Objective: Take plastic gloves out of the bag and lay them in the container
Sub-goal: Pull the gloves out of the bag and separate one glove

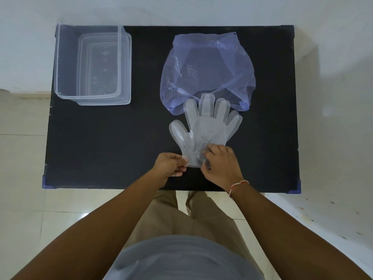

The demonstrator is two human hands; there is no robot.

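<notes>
Clear plastic gloves (205, 126) lie flat in a stack on the black table (105, 142), fingers pointing away from me and overlapping the mouth of a pale blue plastic bag (207, 71). My left hand (169, 164) pinches the cuff's left corner between thumb and fingers. My right hand (220, 164) presses on and grips the cuff's right side. A clear rectangular container (60, 63) stands at the table's far left corner, with nothing visible inside it.
The table's near edge runs just below my hands, with blue corner caps (47, 183). A white wall lies behind the table and pale floor tiles surround it. My legs and shirt fill the lower view.
</notes>
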